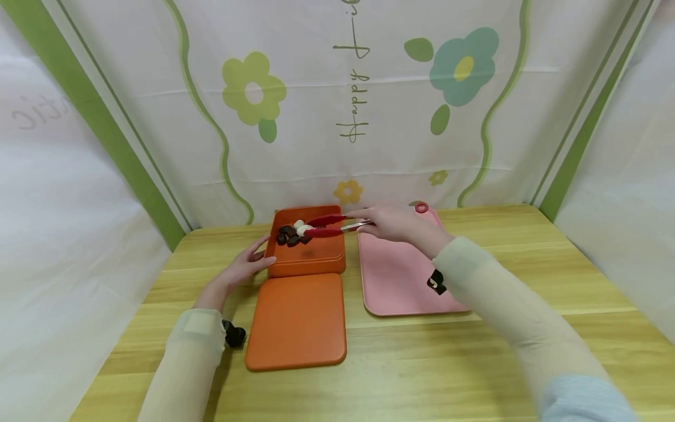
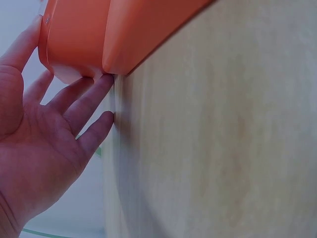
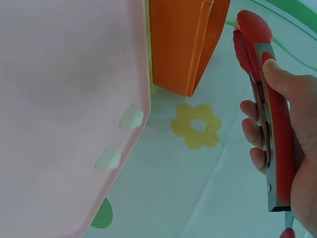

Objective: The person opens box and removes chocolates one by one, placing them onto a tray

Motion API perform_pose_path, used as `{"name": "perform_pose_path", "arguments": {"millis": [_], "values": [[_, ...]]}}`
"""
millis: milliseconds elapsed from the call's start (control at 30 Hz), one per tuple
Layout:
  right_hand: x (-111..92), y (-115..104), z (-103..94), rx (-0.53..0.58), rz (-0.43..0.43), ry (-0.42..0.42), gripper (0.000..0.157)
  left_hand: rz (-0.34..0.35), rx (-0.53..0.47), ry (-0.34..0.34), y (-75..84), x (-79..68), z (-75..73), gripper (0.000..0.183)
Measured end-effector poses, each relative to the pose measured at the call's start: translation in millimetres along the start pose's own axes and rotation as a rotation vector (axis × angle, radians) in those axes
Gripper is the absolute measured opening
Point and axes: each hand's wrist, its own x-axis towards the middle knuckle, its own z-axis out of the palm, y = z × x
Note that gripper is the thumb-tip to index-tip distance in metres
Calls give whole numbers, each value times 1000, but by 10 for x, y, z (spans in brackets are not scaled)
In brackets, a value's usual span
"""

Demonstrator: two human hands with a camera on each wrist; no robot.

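Note:
My right hand (image 1: 392, 224) grips a pair of red and metal tongs (image 3: 280, 144) and holds them over the open orange box (image 1: 311, 268). The tongs' red tips reach right up to small white pieces (image 1: 299, 224) in the box; I cannot tell if they pinch one. Several dark brown pieces (image 1: 287, 232) lie beside those in the box's left part. Spread along the box's left side, the fingers of my left hand (image 1: 244, 268) are fairly straight and touch its wall. The left thumb rests at its rim, as the left wrist view shows.
An orange lid (image 1: 297, 322) lies flat in front of the box. Right of them is a pink tray (image 1: 392, 284), partly under the right forearm. Two white pieces (image 3: 132, 117) sit by the tray's far edge. A printed curtain (image 1: 311, 146) hangs behind the wooden table (image 1: 422, 366).

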Motion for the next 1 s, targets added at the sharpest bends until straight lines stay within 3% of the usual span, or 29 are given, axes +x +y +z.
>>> {"name": "perform_pose_path", "arguments": {"millis": [200,533,867,1000], "values": [[-171,60,-99,-101,2,69,45,-1,1,-7,2,5,-5,76],[-446,237,-199,-153,11,145,44,-8,9,-11,-4,8,-12,78],[-759,381,-264,-208,19,199,41,3,12,-21,12,-16,-12,77],[-893,434,-282,-231,47,178,41,2,7,-18,7,-16,-11,76]]}}
